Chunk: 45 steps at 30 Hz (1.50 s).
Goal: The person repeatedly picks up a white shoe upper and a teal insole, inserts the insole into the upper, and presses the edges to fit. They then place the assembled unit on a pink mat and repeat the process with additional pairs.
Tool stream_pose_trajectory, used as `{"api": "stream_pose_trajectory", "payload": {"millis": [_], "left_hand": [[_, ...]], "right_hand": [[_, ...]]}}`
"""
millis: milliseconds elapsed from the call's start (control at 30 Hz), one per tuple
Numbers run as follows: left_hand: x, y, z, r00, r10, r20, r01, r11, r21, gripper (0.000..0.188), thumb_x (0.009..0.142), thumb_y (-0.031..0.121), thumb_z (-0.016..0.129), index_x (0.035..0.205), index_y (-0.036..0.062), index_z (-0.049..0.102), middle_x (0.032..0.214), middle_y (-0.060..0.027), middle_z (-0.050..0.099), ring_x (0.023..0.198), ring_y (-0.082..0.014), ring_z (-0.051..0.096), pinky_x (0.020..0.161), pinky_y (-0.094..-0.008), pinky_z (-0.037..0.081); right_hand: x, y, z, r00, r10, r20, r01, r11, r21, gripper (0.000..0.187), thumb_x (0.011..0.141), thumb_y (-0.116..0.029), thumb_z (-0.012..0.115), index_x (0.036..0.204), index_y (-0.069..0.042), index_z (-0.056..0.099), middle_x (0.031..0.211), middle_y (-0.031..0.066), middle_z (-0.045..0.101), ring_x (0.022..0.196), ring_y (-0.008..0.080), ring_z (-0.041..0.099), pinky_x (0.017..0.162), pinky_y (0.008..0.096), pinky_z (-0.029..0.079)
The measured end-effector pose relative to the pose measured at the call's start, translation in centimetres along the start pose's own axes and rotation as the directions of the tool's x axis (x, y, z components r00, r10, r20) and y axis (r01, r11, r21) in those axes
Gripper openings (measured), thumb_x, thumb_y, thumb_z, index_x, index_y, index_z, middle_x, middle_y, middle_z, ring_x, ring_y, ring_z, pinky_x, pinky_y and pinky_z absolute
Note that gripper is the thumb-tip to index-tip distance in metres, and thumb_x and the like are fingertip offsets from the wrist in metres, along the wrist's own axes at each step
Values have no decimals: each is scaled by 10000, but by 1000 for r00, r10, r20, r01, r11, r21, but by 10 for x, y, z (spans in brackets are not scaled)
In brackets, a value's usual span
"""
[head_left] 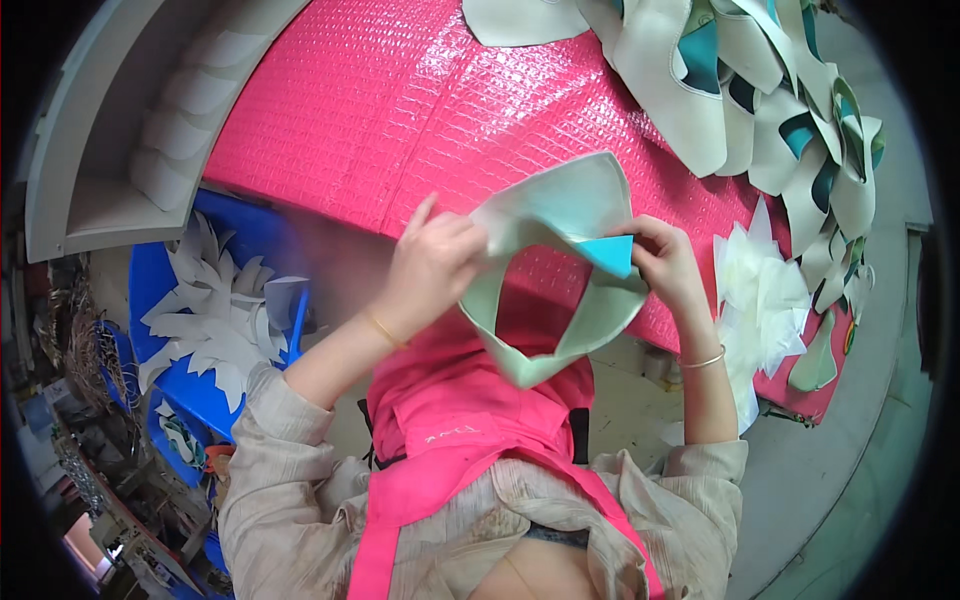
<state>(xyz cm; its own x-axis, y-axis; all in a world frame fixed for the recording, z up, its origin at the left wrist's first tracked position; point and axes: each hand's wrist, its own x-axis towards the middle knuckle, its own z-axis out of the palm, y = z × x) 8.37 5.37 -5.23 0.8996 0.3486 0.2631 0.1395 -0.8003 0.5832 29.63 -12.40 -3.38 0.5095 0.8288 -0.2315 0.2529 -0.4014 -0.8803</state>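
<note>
Between my hands hangs a pale green shoe upper [515,362], bent into an open loop above the near edge of the table and my lap. A bright turquoise piece of lining [608,255] shows on its right side. My left hand [440,255] is closed with curled fingers on the upper's left edge, one finger raised. On the opposite side my right hand [668,262] pinches the edge beside the turquoise piece. Whether that piece is folded over or lies loose, I cannot tell.
A pink-covered table [400,110] spreads ahead. Several shoe uppers [670,95] are piled at the far right. White thin sheets [760,290] lie at the right edge. Left of me, a blue bin [150,300] holds white cut pieces [215,320], below a grey shelf box [95,225].
</note>
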Motion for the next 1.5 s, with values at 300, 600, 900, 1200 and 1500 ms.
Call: {"api": "stream_pose_trajectory", "payload": {"millis": [300,600,900,1200,1500], "left_hand": [[37,-23,7,883,-326,-338,139,869,-475,156,749,89,649,873,23,582,783,-73,586,750,-240,593,793,-357,460],[-14,24,-24,888,379,260,-255,877,-406,325,723,261,680,565,68,471,473,-49,439,503,-226,485,616,-327,407],[-23,50,22,999,-22,-33,15,979,-204,204,778,62,581,964,-17,557,969,-158,559,843,-294,547,772,-364,456],[-30,53,39,999,-24,-24,28,986,165,428,703,81,617,1099,-37,509,1202,-161,454,1036,-286,477,896,-366,417],[-3,49,46,999,13,44,-29,922,387,315,726,170,590,999,15,566,913,-79,493,835,-213,474,768,-332,411]], "right_hand": [[58,-20,9,997,-55,-57,63,987,150,193,802,-78,623,963,29,625,838,32,655,737,83,585,674,249,480],[90,-36,5,995,-86,53,83,994,65,175,774,-128,658,905,-14,641,789,22,642,709,83,582,657,223,467],[68,-65,-2,771,-552,317,594,445,-670,445,612,-69,718,1028,-54,561,1041,91,553,998,250,520,881,361,410],[92,-90,47,699,-30,714,588,593,-550,261,631,-116,703,847,-23,589,765,138,618,805,309,598,727,397,456],[113,-72,58,692,-42,721,648,477,-594,238,642,-145,694,792,17,605,738,177,609,745,337,602,660,409,471]]}}
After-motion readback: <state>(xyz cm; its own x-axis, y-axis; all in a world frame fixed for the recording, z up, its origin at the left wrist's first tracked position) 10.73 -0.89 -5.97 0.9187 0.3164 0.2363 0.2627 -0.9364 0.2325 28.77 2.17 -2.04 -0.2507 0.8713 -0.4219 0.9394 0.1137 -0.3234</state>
